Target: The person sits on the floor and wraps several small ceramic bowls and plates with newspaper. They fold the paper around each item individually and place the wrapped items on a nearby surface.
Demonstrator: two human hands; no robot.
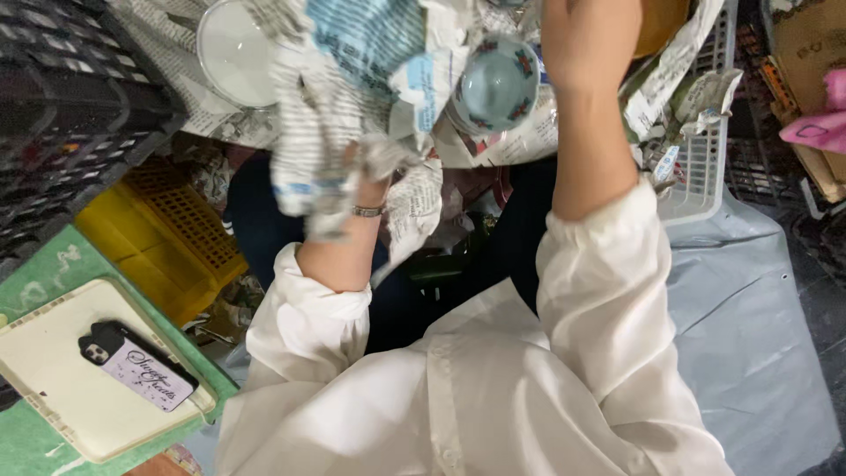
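In the white basket (705, 167), the cup (498, 84) looks fragile, so hold its rim; beside it your left hand (374, 172) clutches soft newspaper (352, 79), your right hand's (586, 40) grip hidden.

pale blue cup (498, 84) with red flowers, black-and-white newspaper (352, 97) with blue patches, yellow crate (167, 234), white shirt (493, 388), green mat (40, 273)

A white plastic basket (705, 167) is carrying crumpled newspaper (352, 79) and a floral teacup (496, 84), itself sitting on a grey sheet (749, 300).
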